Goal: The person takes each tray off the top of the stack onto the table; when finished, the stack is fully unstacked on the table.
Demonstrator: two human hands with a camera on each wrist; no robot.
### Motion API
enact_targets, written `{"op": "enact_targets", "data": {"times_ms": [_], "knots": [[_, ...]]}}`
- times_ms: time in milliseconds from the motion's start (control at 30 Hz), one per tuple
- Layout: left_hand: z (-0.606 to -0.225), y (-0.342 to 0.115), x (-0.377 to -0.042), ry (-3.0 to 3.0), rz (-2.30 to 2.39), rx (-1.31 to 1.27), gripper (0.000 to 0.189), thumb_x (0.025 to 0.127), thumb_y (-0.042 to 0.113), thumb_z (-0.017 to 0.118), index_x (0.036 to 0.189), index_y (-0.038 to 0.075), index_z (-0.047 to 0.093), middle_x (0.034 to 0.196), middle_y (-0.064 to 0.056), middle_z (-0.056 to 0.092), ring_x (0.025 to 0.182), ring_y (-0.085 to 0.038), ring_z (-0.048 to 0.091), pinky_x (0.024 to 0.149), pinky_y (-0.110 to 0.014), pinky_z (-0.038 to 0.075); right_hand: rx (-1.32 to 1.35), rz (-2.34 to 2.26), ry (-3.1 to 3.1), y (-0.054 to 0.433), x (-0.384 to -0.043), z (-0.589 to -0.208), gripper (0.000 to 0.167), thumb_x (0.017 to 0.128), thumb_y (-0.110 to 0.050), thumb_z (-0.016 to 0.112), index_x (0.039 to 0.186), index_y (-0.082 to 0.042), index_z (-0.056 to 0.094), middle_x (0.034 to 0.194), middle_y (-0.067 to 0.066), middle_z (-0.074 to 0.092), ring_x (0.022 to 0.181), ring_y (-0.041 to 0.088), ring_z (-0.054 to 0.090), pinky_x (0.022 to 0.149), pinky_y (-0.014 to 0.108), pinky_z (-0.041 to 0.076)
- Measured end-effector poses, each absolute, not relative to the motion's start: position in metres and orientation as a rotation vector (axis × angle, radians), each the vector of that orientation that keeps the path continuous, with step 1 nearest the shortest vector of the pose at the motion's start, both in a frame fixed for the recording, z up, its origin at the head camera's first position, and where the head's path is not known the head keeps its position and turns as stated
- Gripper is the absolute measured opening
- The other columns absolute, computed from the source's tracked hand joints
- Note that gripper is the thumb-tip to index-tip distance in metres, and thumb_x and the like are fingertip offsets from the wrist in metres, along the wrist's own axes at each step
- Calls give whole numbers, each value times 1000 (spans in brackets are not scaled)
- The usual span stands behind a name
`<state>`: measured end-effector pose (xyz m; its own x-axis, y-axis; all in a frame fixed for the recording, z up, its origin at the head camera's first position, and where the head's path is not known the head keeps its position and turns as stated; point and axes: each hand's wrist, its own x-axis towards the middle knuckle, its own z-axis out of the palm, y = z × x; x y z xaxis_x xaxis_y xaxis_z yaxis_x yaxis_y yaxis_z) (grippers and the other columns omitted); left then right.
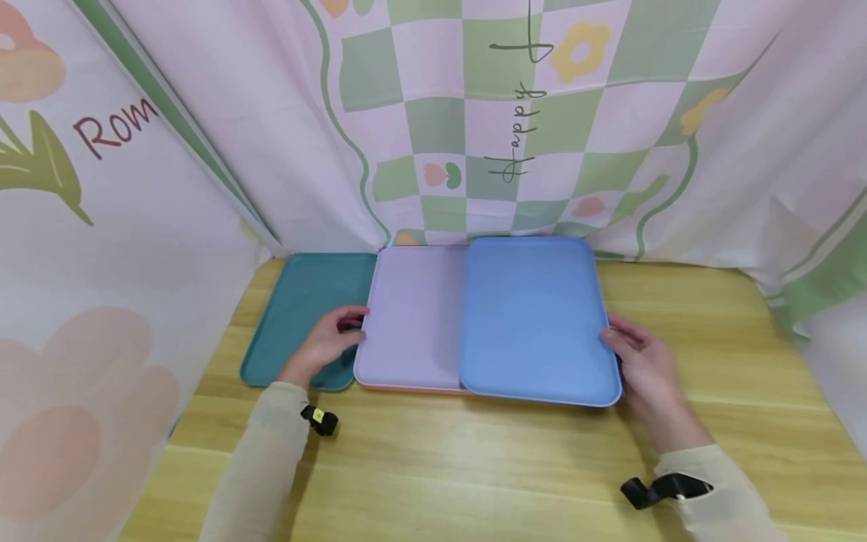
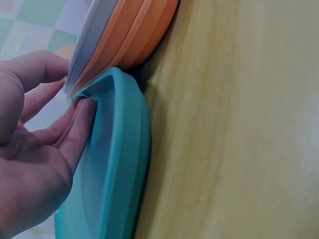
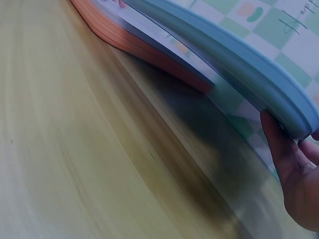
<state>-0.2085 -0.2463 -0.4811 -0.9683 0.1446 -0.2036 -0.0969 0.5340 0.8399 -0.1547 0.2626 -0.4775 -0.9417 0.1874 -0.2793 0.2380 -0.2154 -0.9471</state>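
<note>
In the head view, a blue tray point(image 1: 535, 320) overlaps the right part of a lilac tray point(image 1: 416, 316). My right hand point(image 1: 646, 369) grips the blue tray's right edge. The right wrist view has this blue tray point(image 3: 234, 57) tilted and raised over the table, with its shadow below. Fingertips of my left hand point(image 1: 328, 342) touch the lilac tray's left edge. Orange trays point(image 2: 134, 37) lie stacked under the lilac one. Seen from the left wrist, the lower fingers point(image 2: 79, 129) rest at the rim of a teal tray point(image 2: 132, 144).
The teal tray lies flat at the left of the stack, on a wooden table point(image 1: 474, 467). A patterned curtain point(image 1: 433, 128) hangs right behind the trays. Another printed cloth point(image 1: 101, 278) runs along the table's left side.
</note>
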Motion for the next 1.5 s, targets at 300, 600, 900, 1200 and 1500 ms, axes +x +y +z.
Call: {"op": "enact_targets", "data": {"times_ms": [300, 600, 900, 1200, 1500], "knots": [[-482, -247, -209, 2532, 1395, 44, 50, 103, 6, 67, 152, 7, 59, 149, -22, 61, 138, -40, 57, 113, -54, 52, 534, -2338, 1926, 288, -151, -483, 21, 103, -15, 75, 113, -34, 75, 95, -18, 76, 88, -2, 71, 74, 19, 61], [-483, -247, -210, 2534, 1393, 38, 48, 103, 6, 67, 151, 7, 60, 149, -20, 62, 138, -39, 57, 112, -53, 53, 549, -2259, 1983, 300, -154, -488, 27, 104, -20, 74, 130, -27, 69, 97, -20, 75, 91, -4, 70, 75, 17, 60], [-482, -246, -209, 2532, 1383, -6, 49, 102, 7, 68, 150, 11, 61, 149, -17, 62, 137, -37, 57, 112, -52, 53, 586, -2119, 2136, 299, -160, -491, 46, 106, -26, 72, 149, -14, 63, 92, -26, 73, 87, -6, 69, 73, 16, 59], [-485, -246, -212, 2535, 1415, 22, 53, 101, 5, 70, 153, 7, 59, 151, -19, 62, 136, -38, 59, 112, -52, 53, 644, -1705, 2469, 295, -165, -491, 57, 111, -34, 60, 157, -1, 53, 131, 5, 72, 104, -2, 62, 75, 10, 54], [-481, -245, -213, 2539, 1366, -39, 57, 100, 8, 72, 155, 11, 57, 155, -15, 60, 138, -36, 58, 114, -52, 53, 454, -1313, 2777, 291, -163, -492, 43, 112, -22, 56, 146, 3, 64, 145, 33, 64, 128, 42, 64, 68, 7, 46]]}}
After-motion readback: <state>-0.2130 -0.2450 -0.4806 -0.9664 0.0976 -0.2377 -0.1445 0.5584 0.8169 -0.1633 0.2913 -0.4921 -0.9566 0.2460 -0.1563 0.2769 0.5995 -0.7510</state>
